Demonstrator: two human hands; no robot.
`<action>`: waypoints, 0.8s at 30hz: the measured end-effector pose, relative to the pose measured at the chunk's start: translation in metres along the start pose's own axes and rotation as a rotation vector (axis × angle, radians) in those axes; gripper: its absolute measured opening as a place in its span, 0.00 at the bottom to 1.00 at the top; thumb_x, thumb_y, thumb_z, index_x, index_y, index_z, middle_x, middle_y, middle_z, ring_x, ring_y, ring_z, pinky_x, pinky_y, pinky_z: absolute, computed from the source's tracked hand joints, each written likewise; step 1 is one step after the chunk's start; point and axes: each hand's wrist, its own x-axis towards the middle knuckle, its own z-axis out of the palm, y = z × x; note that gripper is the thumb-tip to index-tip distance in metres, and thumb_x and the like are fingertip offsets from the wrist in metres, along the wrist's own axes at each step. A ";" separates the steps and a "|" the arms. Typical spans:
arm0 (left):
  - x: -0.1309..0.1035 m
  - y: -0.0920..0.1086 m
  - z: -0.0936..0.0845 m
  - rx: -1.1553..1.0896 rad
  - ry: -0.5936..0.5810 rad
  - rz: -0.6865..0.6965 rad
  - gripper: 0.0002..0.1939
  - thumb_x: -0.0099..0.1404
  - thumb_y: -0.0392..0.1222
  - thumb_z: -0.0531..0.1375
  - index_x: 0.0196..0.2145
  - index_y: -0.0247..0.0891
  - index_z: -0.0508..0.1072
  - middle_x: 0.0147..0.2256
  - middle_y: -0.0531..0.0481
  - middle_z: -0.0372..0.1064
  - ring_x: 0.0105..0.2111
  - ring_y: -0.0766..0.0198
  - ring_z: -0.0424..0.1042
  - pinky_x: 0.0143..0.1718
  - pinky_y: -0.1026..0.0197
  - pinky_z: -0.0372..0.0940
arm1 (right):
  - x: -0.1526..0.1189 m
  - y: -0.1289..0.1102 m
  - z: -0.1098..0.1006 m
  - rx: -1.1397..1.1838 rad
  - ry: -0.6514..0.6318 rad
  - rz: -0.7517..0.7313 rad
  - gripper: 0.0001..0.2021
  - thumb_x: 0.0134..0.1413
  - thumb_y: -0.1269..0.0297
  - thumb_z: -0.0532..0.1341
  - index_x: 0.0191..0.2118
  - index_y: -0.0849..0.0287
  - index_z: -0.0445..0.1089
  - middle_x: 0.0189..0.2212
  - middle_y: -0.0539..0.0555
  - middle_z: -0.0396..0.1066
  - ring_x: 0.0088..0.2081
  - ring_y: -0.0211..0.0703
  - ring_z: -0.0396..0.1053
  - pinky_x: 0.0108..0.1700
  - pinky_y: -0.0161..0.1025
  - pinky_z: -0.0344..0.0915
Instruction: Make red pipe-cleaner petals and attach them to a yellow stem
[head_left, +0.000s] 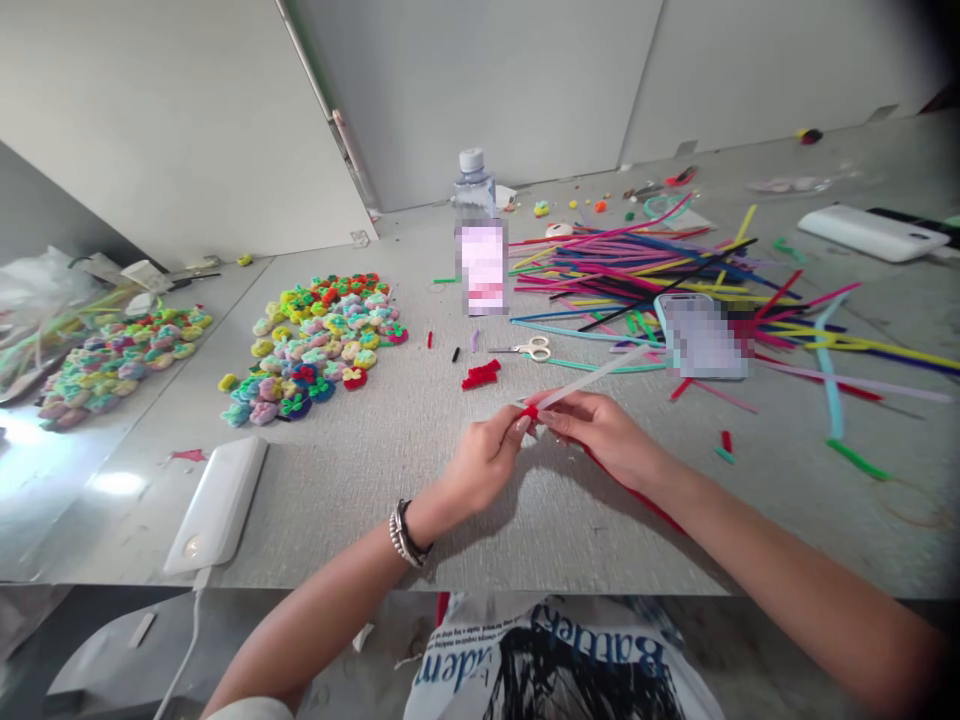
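Observation:
My left hand [484,455] is closed, thumb and finger pinching a small red bent piece of pipe cleaner [531,411]. Close against it, my right hand [611,430] pinches at the same spot, where a white pipe cleaner [596,376] meets the red one and sticks out to the upper right. A long red length [637,495] trails beneath my right forearm. Just beyond the hands lie short red pipe cleaner pieces [480,375] and small scissors [529,348] with pale handles. The exact join is partly hidden by my fingertips.
Colourful fuzzy flowers [330,345] are heaped at the left. Loose pipe cleaners [600,265] spread across the right back, with a phone [705,335] on them. A bottle [474,190] stands behind a blurred upright screen [484,265]. A white power bank [217,505] lies front left.

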 end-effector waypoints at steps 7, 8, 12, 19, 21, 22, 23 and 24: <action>0.001 -0.002 -0.002 -0.213 -0.036 -0.064 0.19 0.71 0.51 0.46 0.29 0.37 0.63 0.22 0.56 0.53 0.23 0.70 0.52 0.25 0.64 0.49 | -0.002 -0.006 0.003 -0.017 -0.015 -0.044 0.17 0.48 0.51 0.66 0.41 0.55 0.78 0.33 0.54 0.75 0.33 0.41 0.66 0.32 0.37 0.59; 0.002 -0.003 -0.002 -0.296 -0.066 -0.090 0.19 0.71 0.52 0.47 0.29 0.37 0.62 0.21 0.57 0.51 0.22 0.70 0.50 0.24 0.64 0.48 | -0.002 -0.006 0.002 -0.032 -0.020 -0.052 0.16 0.49 0.51 0.66 0.41 0.55 0.78 0.33 0.54 0.75 0.33 0.41 0.66 0.32 0.37 0.59; 0.006 -0.005 -0.002 -0.662 -0.242 -0.223 0.16 0.68 0.52 0.48 0.29 0.38 0.61 0.18 0.61 0.42 0.17 0.71 0.41 0.19 0.65 0.42 | -0.002 -0.005 0.000 -0.108 -0.013 -0.102 0.14 0.51 0.52 0.65 0.39 0.55 0.78 0.31 0.53 0.74 0.33 0.42 0.66 0.34 0.38 0.60; 0.004 -0.003 0.002 -0.539 -0.179 -0.236 0.14 0.69 0.50 0.47 0.34 0.38 0.63 0.19 0.60 0.49 0.17 0.71 0.48 0.20 0.65 0.47 | 0.000 -0.001 -0.001 -0.263 0.069 -0.140 0.14 0.52 0.50 0.63 0.34 0.56 0.75 0.31 0.53 0.73 0.30 0.41 0.65 0.34 0.39 0.61; 0.002 -0.002 0.003 -0.342 -0.098 -0.207 0.13 0.70 0.49 0.46 0.39 0.38 0.64 0.20 0.59 0.54 0.18 0.71 0.53 0.22 0.65 0.50 | 0.001 0.001 0.000 -0.292 0.115 -0.136 0.15 0.51 0.48 0.63 0.31 0.57 0.73 0.28 0.52 0.71 0.28 0.41 0.64 0.33 0.39 0.59; 0.001 -0.001 0.004 -0.252 -0.074 -0.185 0.13 0.71 0.49 0.46 0.41 0.38 0.64 0.21 0.59 0.56 0.19 0.70 0.56 0.23 0.65 0.51 | 0.002 0.002 0.000 -0.299 0.133 -0.132 0.16 0.51 0.47 0.63 0.30 0.57 0.71 0.27 0.51 0.69 0.27 0.40 0.63 0.32 0.39 0.58; 0.001 -0.001 0.004 -0.171 -0.058 -0.156 0.13 0.71 0.48 0.46 0.44 0.38 0.64 0.21 0.59 0.57 0.20 0.70 0.57 0.24 0.65 0.52 | 0.002 0.003 0.000 -0.304 0.147 -0.127 0.17 0.51 0.47 0.63 0.29 0.57 0.70 0.25 0.50 0.68 0.27 0.40 0.62 0.31 0.39 0.58; 0.000 -0.001 0.004 -0.100 -0.044 -0.127 0.13 0.71 0.48 0.48 0.45 0.37 0.64 0.21 0.58 0.58 0.21 0.69 0.58 0.25 0.65 0.53 | 0.002 0.004 0.001 -0.305 0.156 -0.121 0.17 0.51 0.46 0.63 0.28 0.57 0.68 0.24 0.50 0.66 0.26 0.39 0.61 0.31 0.39 0.57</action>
